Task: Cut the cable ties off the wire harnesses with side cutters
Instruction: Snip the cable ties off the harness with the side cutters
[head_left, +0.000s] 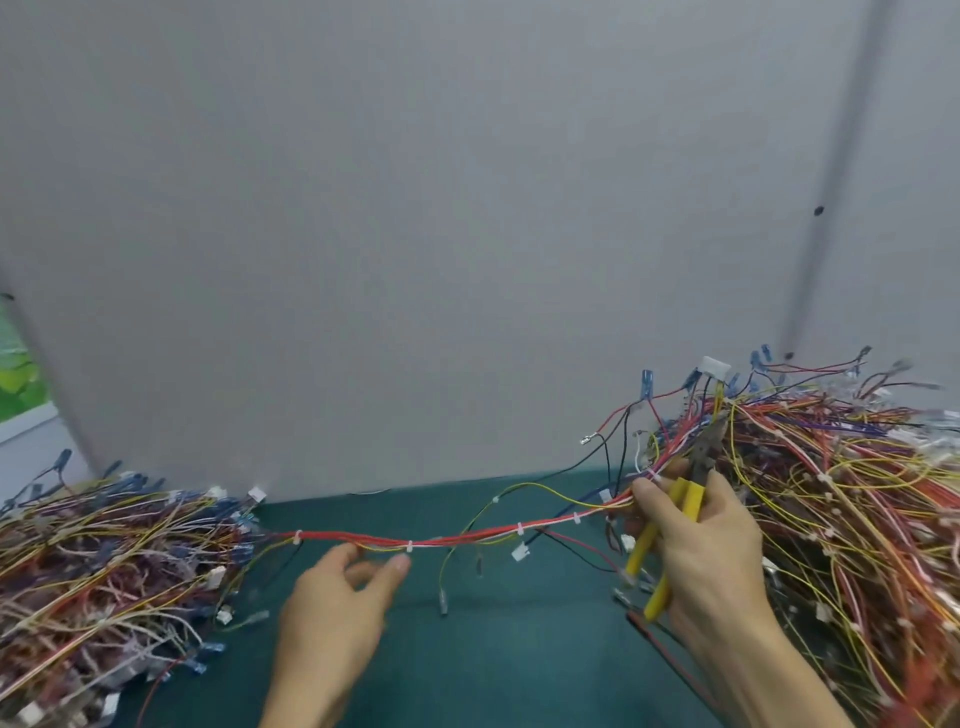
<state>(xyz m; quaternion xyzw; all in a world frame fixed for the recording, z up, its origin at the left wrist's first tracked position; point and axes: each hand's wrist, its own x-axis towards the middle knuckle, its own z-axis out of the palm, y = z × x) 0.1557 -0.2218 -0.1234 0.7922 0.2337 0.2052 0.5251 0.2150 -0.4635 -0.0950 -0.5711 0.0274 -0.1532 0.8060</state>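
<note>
Closest up, the left hand (340, 592) is loose, grip open, fingertips just under the red harness (457, 540) strung above the table (519, 649), right by a white cable tie (410, 546). The right hand (706, 551) has its grip wrapped round the yellow side cutters (688, 501), thumb on the harness end too. Risk imo: the ties sit tight on the bundle, so the jaws could nick a wire.

Your right hand (711, 551) covers much of the side cutters (693, 496), whose jaws are lost among wires. Your left hand (332, 603), just under the stretched harness (415, 543), is blurred; contact is unclear. At the harness's ends, the left pile (104, 561) and right pile (857, 493) run off frame.
</note>
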